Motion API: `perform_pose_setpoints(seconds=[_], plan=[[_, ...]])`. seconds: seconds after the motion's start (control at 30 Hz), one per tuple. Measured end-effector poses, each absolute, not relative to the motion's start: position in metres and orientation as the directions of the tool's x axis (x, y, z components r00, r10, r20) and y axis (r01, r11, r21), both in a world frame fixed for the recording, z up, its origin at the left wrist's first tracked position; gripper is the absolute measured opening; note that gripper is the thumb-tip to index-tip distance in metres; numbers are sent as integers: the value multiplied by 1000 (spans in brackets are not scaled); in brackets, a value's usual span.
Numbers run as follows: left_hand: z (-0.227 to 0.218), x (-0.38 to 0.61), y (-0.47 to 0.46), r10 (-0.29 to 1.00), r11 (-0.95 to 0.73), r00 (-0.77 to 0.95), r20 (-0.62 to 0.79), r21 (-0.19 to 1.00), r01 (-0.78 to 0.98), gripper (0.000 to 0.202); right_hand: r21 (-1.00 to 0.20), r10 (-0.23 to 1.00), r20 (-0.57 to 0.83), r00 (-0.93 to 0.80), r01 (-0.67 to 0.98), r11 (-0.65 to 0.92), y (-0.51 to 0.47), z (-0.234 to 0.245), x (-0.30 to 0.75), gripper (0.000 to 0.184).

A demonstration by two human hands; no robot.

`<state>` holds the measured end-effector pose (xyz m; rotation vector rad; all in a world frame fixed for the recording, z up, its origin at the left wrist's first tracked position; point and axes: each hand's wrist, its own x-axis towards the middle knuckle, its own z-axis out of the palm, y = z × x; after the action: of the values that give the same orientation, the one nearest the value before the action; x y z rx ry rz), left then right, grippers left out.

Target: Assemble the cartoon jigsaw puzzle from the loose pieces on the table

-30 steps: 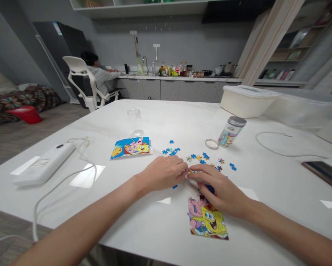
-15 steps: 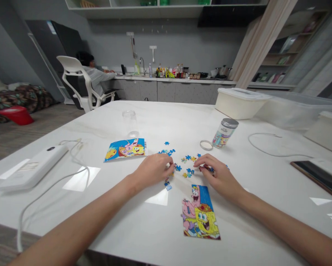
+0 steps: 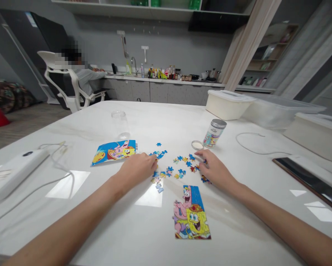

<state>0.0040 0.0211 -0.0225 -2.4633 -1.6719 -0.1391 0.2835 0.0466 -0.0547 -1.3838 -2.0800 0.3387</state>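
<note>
A part-built cartoon jigsaw [image 3: 191,215] lies on the white table [image 3: 160,118] near the front edge. Several loose blue pieces [image 3: 179,166] are scattered just beyond it. My left hand [image 3: 138,168] rests on the table at the left edge of the pieces, fingers curled with the tips among them. My right hand [image 3: 214,169] lies at their right edge, fingers curled over a few pieces. Whether either hand grips a piece is hidden. A printed reference picture [image 3: 114,152] lies to the left.
A small tin [image 3: 214,133] and its round lid [image 3: 197,145] stand beyond the pieces. A clear glass [image 3: 120,124], white device with cable [image 3: 12,173], white plastic boxes [image 3: 228,104] and a dark phone [image 3: 310,181] also sit on the table. Another person sits in a chair [image 3: 63,79] far left.
Both hands moved apart, off the built jigsaw and out to the two sides of the loose pieces. The pieces now lie more spread between them. The camera swung slightly right.
</note>
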Motion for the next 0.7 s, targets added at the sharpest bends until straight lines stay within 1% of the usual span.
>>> perform_pose_setpoints(seconds=[0.13, 0.23, 0.33, 0.4, 0.47, 0.57, 0.7], plan=[[-19, -9, 28, 935, -315, 328, 137, -109, 943, 33, -501, 883, 301, -361, 728, 468, 38, -57, 277, 38], [-18, -18, 32, 940, -304, 317, 126, -115, 946, 34, -535, 898, 244, -366, 722, 439, 34, -54, 274, 39], [-17, -21, 33, 939, -313, 322, 122, -88, 946, 35, -668, 930, 208, -302, 651, 361, 39, -53, 276, 35], [-15, -18, 31, 940, -318, 322, 109, -51, 947, 34, -781, 939, 243, -243, 525, 338, 46, -55, 279, 26], [-12, -14, 28, 944, -318, 318, 88, -17, 948, 33, -859, 946, 272, -177, 398, 322, 53, -56, 282, 19], [-11, -7, 23, 942, -335, 334, 43, 33, 942, 32, -898, 952, 293, -90, 315, 307, 57, -57, 284, 17], [-17, -7, 22, 911, -411, 406, 72, 78, 908, 32, -886, 944, 320, -81, 326, 329, 53, -54, 282, 16]])
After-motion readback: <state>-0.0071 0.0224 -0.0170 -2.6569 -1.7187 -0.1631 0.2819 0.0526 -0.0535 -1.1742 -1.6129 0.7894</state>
